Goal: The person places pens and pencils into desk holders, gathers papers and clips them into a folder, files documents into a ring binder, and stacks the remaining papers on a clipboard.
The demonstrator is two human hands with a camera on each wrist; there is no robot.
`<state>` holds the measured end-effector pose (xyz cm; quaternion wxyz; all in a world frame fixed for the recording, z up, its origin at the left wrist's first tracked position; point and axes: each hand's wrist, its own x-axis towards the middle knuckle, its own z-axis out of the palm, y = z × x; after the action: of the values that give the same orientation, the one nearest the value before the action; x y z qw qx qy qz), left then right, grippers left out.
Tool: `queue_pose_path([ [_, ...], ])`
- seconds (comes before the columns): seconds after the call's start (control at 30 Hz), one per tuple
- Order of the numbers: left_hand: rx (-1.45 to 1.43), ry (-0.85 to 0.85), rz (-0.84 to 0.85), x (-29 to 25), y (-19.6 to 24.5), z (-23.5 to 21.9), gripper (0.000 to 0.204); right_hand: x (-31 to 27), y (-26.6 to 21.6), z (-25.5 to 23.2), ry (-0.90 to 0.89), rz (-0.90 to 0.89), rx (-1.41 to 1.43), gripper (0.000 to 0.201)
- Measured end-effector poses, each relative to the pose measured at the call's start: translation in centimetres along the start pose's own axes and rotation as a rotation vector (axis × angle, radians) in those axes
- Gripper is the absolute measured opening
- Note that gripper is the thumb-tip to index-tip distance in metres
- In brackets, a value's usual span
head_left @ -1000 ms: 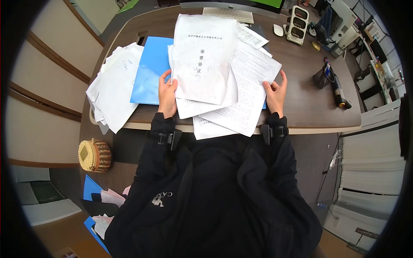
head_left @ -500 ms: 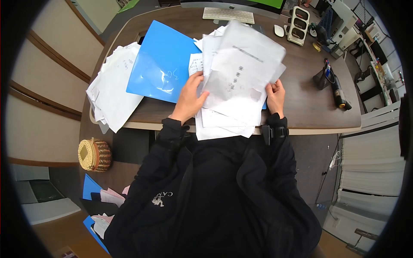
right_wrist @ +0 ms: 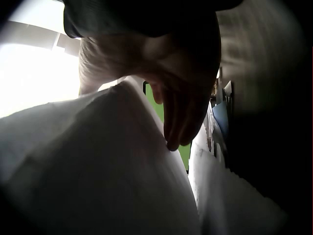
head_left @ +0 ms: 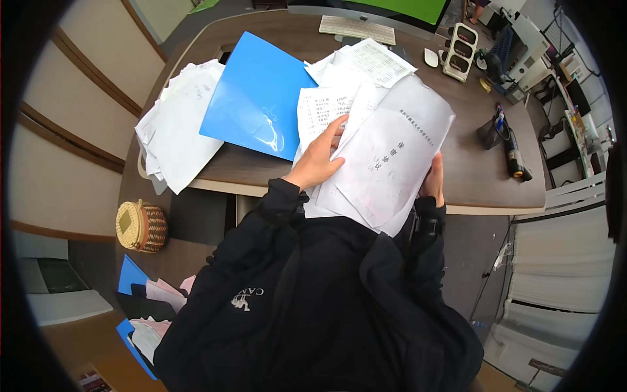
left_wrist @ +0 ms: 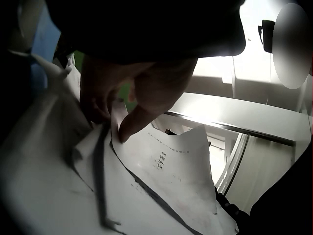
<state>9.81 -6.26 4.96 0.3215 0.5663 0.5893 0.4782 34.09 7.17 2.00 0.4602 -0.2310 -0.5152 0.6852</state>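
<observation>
Paper (head_left: 385,145) titled 保密协议: left fingers (head_left: 332,130) pinch it, grip of right fingers (right_wrist: 192,115) unclear

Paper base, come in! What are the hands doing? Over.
Left hand pinching printed sheets. Right hand at their edge, grip unclear. Blue folder at the left, not blocking.

A sheaf of white printed sheets (head_left: 392,153) is held aslant, slightly bowed, with a title page uppermost and its lower end past the front edge of the surface (head_left: 483,179). Its left side is pinched by the left hand (head_left: 318,158).
</observation>
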Motion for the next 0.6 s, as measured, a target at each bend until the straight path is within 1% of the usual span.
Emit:
queue_pose_path([
  [0.03, -0.117, -0.006, -0.088, -0.1, 0.2, -0.2, 0.076, -0.2, 0.0, 0.0, -0.090, -0.024, -0.069, 0.088],
  [0.07, -0.117, -0.004, -0.087, -0.1, 0.1, -0.3, 0.076, -0.3, -0.2, 0.2, -0.091, -0.026, -0.070, 0.088],
  [0.13, -0.089, 0.075, -0.121, 0.0, -0.3, -0.5, 0.078, -0.5, -0.5, 0.6, -0.184, 0.073, -0.095, 0.104],
  [0.17, -0.090, 0.074, -0.121, 0.0, -0.3, -0.6, 0.078, -0.6, -0.4, 0.5, -0.174, 0.106, -0.112, 0.111],
  [0.23, -0.210, 0.112, -0.140, 0.2, -0.2, -0.7, 0.069, -0.8, 0.0, 0.6, -0.183, 0.079, -0.113, 0.111],
  [0.27, -0.211, 0.114, -0.140, 0.4, -0.3, -0.9, 0.069, -1.0, 0.1, 0.8, -0.192, 0.051, -0.114, 0.112],
  [0.33, -0.355, 0.068, -0.134, 0.6, -0.6, -1.1, 0.058, -1.6, -0.1, 1.4, -0.181, 0.061, -0.132, 0.113],
  [0.37, -0.355, 0.068, -0.133, 0.5, -0.6, -1.1, 0.058, -1.8, -0.2, 1.6, -0.166, 0.066, -0.148, 0.113],
  [0.4, -0.372, 0.175, -0.100, 0.5, -0.4, -1.2, 0.052, -1.7, -0.4, 1.4, -0.165, 0.065, -0.149, 0.113],
  [0.43, -0.387, 0.280, -0.067, 0.5, -0.1, -1.3, 0.045, -1.6, -0.7, 1.1, -0.247, 0.006, -0.265, 0.103],
  [0.47, -0.387, 0.277, -0.067, 0.7, 0.3, -1.4, 0.045, -1.4, -0.9, 0.9, -0.329, -0.053, -0.381, 0.092],
  [0.5, -0.368, 0.383, 0.066, 0.9, 0.8, -1.8, 0.042, -1.2, -1.8, 2.2, -0.327, -0.053, -0.380, 0.092],
  [0.53, -0.347, 0.487, 0.200, 1.1, 1.6, -2.2, 0.039, -1.0, -3.5, 4.7, -0.199, -0.069, -0.405, 0.074],
  [0.57, -0.351, 0.504, 0.252, 1.2, 3.1, -2.7, 0.034, -0.9, -5.0, 6.6, -0.069, -0.086, -0.429, 0.056],
  [0.6, -0.351, 0.499, 0.253, 1.1, 4.3, -3.3, 0.034, -0.8, -6.1, 7.6, -0.064, -0.087, -0.428, 0.056],
])
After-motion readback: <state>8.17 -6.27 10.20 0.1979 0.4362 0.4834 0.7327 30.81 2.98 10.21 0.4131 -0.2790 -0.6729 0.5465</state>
